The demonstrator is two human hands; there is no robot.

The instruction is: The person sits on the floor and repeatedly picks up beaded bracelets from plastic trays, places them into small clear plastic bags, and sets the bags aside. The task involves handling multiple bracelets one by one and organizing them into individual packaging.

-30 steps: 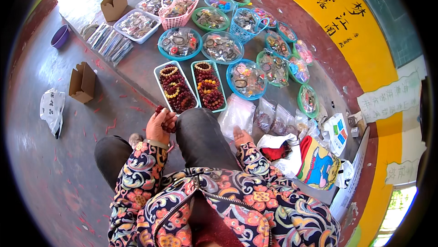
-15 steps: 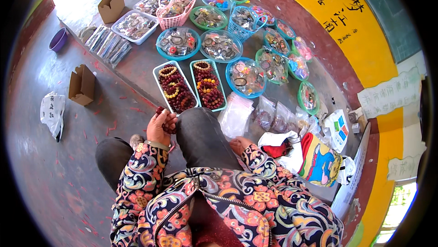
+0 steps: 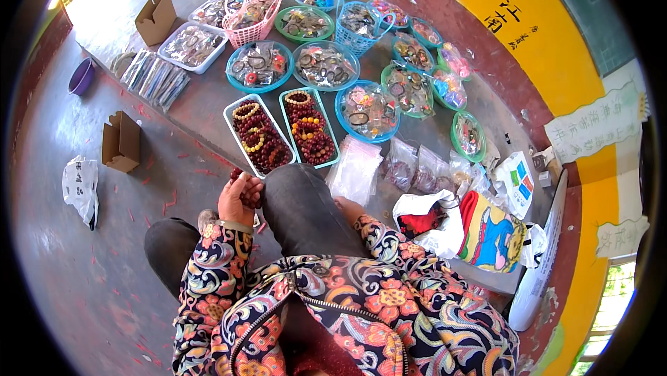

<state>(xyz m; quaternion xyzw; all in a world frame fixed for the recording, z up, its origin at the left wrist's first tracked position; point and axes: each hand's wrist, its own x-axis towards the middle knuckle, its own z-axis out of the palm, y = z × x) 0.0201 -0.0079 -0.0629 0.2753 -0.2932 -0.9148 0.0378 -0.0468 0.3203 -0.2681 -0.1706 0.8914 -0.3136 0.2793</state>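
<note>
Your left hand [image 3: 236,199] was closed around one dark bead bracelet [image 3: 244,185], held just beside your raised knee. Your right hand [image 3: 345,207] lay on the far side of that knee, mostly hidden behind it, so I could not tell whether it was open or closed.

Just beyond the left hand sat two rectangular trays [image 3: 260,136] of dark red and yellow bead bracelets, side by side. To the right of them lay several clear plastic bags [image 3: 356,171], and nearer your right hand one white bag [image 3: 427,220] and one bright printed bag [image 3: 493,231]. Farther out stood roughly a dozen round bowls [image 3: 367,110] of trinkets, two woven baskets, pink [image 3: 253,9] and blue [image 3: 359,20], and one white tray [image 3: 192,45]. Well off to the left were two open cardboard boxes [image 3: 121,143] and one purple bowl [image 3: 81,76].

Everything rested on a grey concrete step and floor beside a yellow wall [image 3: 549,49]. The bowls' contents were too small to make out.
</note>
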